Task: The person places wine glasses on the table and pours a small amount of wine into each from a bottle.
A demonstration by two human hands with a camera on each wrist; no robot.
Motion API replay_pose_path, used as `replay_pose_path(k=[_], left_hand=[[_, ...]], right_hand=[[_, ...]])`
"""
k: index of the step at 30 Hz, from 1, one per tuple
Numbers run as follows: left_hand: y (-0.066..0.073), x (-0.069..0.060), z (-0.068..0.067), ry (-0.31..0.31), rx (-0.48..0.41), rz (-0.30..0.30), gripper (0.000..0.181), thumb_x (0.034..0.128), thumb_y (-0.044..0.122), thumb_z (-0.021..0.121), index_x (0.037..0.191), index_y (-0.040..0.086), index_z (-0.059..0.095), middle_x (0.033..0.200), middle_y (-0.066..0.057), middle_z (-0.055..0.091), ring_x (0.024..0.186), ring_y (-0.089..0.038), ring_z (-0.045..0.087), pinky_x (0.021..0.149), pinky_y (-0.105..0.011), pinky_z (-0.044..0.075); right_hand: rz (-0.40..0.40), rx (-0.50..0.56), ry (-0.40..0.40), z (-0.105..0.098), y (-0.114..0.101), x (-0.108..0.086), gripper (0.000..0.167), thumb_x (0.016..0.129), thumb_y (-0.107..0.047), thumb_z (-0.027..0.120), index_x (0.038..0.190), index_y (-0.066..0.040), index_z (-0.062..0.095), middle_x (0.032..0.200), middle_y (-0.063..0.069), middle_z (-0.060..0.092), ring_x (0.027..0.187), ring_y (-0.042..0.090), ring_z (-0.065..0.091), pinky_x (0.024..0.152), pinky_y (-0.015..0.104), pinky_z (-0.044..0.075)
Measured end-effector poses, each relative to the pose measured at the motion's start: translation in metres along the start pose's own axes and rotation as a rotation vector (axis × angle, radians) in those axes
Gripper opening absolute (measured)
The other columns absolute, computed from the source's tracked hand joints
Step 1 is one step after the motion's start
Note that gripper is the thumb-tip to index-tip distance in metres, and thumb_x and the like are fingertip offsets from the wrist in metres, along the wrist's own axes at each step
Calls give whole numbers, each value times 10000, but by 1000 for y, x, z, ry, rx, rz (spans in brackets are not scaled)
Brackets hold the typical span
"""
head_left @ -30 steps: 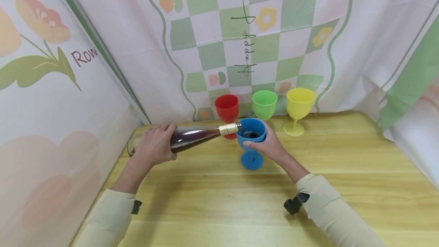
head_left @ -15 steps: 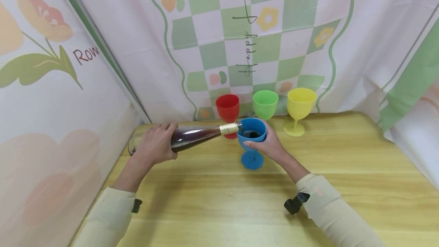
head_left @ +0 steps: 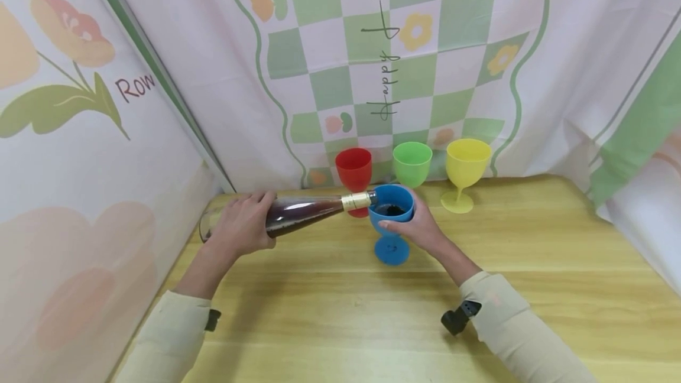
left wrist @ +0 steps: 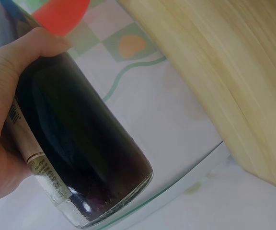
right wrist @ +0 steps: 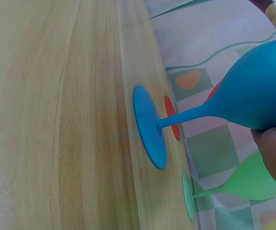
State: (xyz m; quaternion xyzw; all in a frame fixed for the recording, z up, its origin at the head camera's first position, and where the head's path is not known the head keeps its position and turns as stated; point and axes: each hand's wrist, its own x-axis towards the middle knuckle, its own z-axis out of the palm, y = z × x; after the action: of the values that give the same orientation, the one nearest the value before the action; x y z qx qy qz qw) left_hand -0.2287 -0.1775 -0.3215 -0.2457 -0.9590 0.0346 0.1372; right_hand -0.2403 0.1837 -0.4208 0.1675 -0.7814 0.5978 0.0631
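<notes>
Over the wooden table (head_left: 330, 318), the left hand (head_left: 239, 226) grasps a bottle (head_left: 300, 215) around its body, fingers and thumb wrapped about the glass. Bottle lies nearly level, neck toward the right hand (head_left: 420, 226), its mouth at the near-left rim of a blue cup (head_left: 380, 223); contact with the rim cannot be told. Right hand grasps the blue cup by its bowl, thumb on the front. Cup is roughly upright, dark liquid inside; whether its foot touches the table is unclear. Behind, along the table's back edge, three stemmed cups stand upright: red cup (head_left: 353, 170), partly covered by the bottle neck; green cup (head_left: 412, 165), just behind the blue one; yellow cup (head_left: 468, 165), farthest right. Checked cloth (head_left: 364, 84) hangs behind them.
</notes>
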Motion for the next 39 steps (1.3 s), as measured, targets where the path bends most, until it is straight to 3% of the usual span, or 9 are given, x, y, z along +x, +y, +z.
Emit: replay_pose_path(k=[4,13,25,34,39], left_hand=[[0,0,0,-7,6,-1,778,590,313,919,1235,80,553,1153,-154,701,1004,-369,689,873,-539,570],[0,0,0,-6,1,0,774,586,307,921,1230,80,557,1146,-155,703,998,-364,689,871,-537,571],[0,0,0,-7,-2,-3,783,587,310,923,1238,87,549,1144,-153,704,1004,-367,688,878,-546,564],[0,1,0,-4,0,-1,773,585,304,926,1226,89,551,1138,-151,704,998,-365,689,871,-540,567],[0,1,-1,-7,3,-2,758,583,300,924,1209,95,549,1125,-148,706,999,-364,686,878,-540,567]], right_hand=[[-3,2,-1,0,1,0,755,872,-82,752,1511,-33,353,1480,211,474,1339,361,448,970,332,499],[-11,11,-5,0,0,0,753,870,-78,752,1509,-32,357,1481,217,472,1345,368,443,924,203,501],[-13,6,-8,-1,1,0,747,875,-81,748,1510,-37,356,1483,211,471,1349,370,441,927,208,502],[-7,4,-6,0,1,1,749,874,-81,749,1508,-33,354,1480,213,474,1344,372,446,979,350,496],[-1,0,-5,0,1,1,763,871,-84,751,1515,-30,345,1488,216,466,1352,380,440,980,373,498]])
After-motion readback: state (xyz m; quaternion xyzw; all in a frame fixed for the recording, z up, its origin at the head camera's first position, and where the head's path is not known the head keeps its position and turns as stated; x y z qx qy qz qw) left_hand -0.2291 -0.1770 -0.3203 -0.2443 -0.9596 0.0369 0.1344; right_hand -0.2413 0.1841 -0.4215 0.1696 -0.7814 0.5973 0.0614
